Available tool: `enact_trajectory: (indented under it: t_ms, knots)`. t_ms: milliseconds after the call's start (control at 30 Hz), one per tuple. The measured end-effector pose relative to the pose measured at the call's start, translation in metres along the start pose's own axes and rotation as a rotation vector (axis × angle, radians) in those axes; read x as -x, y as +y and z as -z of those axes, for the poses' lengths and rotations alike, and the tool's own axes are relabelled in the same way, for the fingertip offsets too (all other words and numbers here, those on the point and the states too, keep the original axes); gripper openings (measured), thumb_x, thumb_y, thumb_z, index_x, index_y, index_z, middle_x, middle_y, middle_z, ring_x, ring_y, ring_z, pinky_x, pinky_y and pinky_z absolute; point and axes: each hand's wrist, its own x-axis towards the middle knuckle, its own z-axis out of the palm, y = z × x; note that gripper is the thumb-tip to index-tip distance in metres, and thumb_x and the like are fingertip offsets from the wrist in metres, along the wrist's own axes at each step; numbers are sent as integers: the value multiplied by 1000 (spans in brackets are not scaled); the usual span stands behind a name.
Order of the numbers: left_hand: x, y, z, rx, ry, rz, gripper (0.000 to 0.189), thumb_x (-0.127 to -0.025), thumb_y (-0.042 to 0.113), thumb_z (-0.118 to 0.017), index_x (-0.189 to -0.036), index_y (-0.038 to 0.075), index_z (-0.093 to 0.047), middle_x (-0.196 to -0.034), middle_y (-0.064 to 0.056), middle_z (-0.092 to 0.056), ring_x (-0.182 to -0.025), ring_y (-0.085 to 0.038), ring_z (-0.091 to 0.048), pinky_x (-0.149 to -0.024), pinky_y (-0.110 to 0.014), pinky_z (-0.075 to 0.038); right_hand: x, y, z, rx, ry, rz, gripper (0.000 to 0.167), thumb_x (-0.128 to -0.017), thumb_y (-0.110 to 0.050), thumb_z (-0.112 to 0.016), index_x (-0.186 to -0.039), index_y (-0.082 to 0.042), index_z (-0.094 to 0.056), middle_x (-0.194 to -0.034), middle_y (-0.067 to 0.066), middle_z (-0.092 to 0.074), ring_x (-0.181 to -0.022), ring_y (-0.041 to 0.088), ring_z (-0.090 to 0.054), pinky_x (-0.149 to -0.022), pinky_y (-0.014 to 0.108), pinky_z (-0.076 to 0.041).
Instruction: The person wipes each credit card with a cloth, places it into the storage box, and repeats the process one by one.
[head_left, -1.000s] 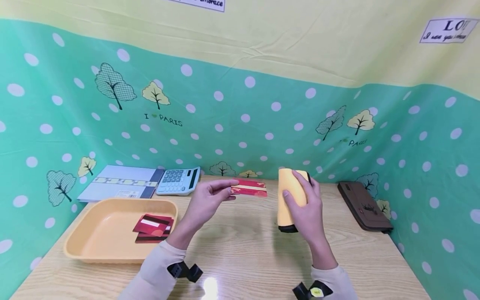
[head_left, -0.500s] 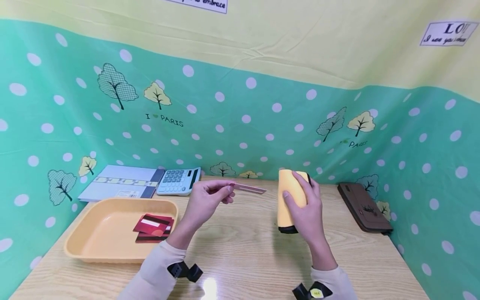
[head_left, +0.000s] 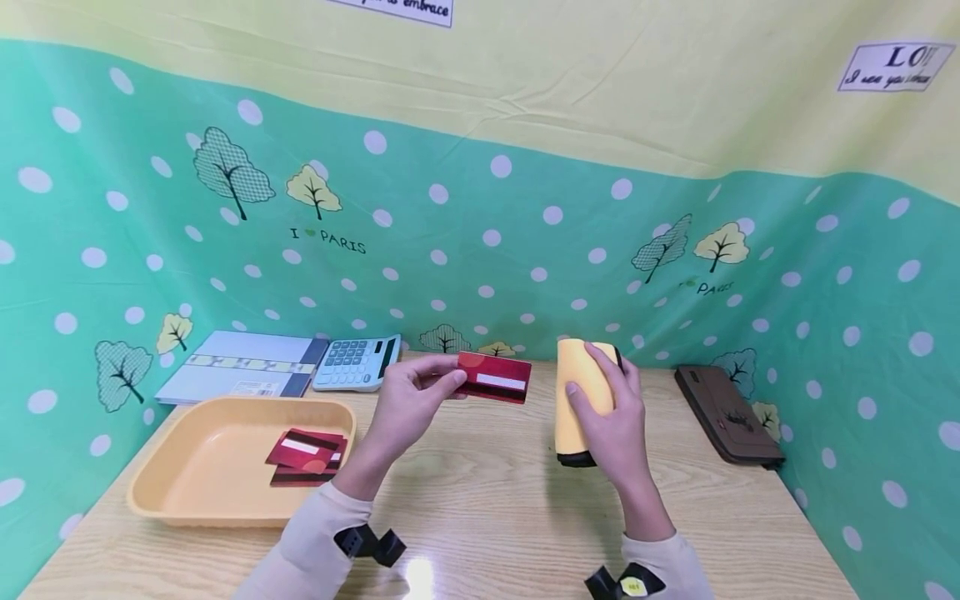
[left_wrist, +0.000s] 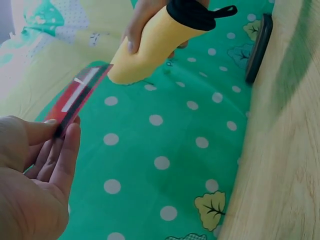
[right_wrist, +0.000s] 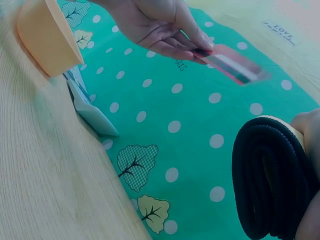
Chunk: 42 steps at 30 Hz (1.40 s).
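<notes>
My left hand (head_left: 408,404) pinches a red bank card (head_left: 498,377) between thumb and fingers, above the table. The card's dark stripe and white strip face the head camera. To its right, my right hand (head_left: 615,408) grips a yellow soft fabric roll (head_left: 573,392), held upright with a gap between it and the card. The left wrist view shows a black end with a small loop on the roll (left_wrist: 155,45). In the right wrist view, dark folded layers show at the roll's end (right_wrist: 270,180). Two or more similar red cards (head_left: 303,450) lie in the peach plastic tray (head_left: 202,500).
A light blue calculator (head_left: 356,362) and a grey-blue notebook (head_left: 240,367) lie behind the tray. At the far right sits a brown zip case (head_left: 727,412) against the curtain. A green dotted curtain (head_left: 465,233) borders the wooden table (head_left: 472,500).
The card in my left hand has turned over: its gold-banded red face showed first, then its edge, now the striped side. My right hand and the yellow roll have stayed put.
</notes>
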Motion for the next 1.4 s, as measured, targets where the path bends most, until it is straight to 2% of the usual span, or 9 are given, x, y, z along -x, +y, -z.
enact_trajectory:
  t_ms: [100, 300, 400, 667, 833, 967, 1233, 1400]
  knots:
    - [0, -1, 0, 9, -4, -16, 32, -94, 0, -72, -125, -6, -70, -106, -27, -74, -81, -9, -76, -78, -31, -68, 0, 0, 0, -3, -1, 0, 55, -95, -15, -74, -146, -32, -58, -145, 10, -42, -108, 19, -52, -81, 26, -52]
    - [-1, -5, 2, -13, 8, -54, 41, -93, 1, -73, -134, 6, -67, -112, -26, -74, -90, -10, -78, -83, -31, -67, 0, -2, -1, -6, -5, 0, 55, -95, -15, -74, -145, -32, -59, -145, 10, -43, -106, 20, -52, -80, 26, -52]
    - [-3, -8, 3, -16, 20, -37, 43, -93, 2, -74, -135, 9, -68, -113, -25, -75, -93, -12, -78, -85, -31, -67, 0, -3, -2, -14, -6, 4, 55, -95, -15, -75, -145, -33, -59, -144, 9, -43, -106, 20, -52, -79, 25, -52]
    - [-5, -16, -3, -17, 30, -10, 44, -91, -4, -73, -134, 7, -67, -113, -24, -75, -99, -25, -78, -85, -31, -67, 3, -6, -9, -26, -39, 25, 55, -94, -14, -76, -143, -34, -60, -145, 8, -43, -101, 22, -55, -75, 26, -55]
    - [-5, -19, -9, -13, 45, 0, 48, -90, -6, -71, -134, 10, -67, -115, -24, -75, -103, -31, -77, -85, -30, -66, 6, -8, -15, -28, -69, 8, 55, -94, -15, -76, -143, -33, -60, -147, 8, -42, -97, 26, -57, -74, 27, -56]
    - [-4, -21, -13, -10, 40, 13, 49, -91, -7, -69, -137, 8, -64, -118, -24, -74, -106, -33, -76, -86, -30, -66, 8, -8, -18, -26, -88, -3, 54, -94, -17, -76, -143, -34, -60, -148, 7, -41, -94, 26, -58, -74, 26, -55]
    - [0, -16, -21, 113, -8, 46, 48, -92, -11, -65, -136, 7, -63, -116, -29, -74, -109, -45, -73, -87, -35, -66, 10, -5, -23, -34, -95, 16, 55, -93, -15, -76, -143, -34, -60, -146, 6, -43, -95, 26, -59, -73, 26, -56]
    - [3, -13, -23, 157, -24, 53, 47, -93, -12, -64, -137, 5, -62, -118, -31, -72, -109, -44, -73, -88, -37, -66, 12, -5, -26, -48, -90, 32, 57, -92, -11, -77, -142, -33, -61, -145, 7, -44, -94, 26, -59, -73, 26, -57]
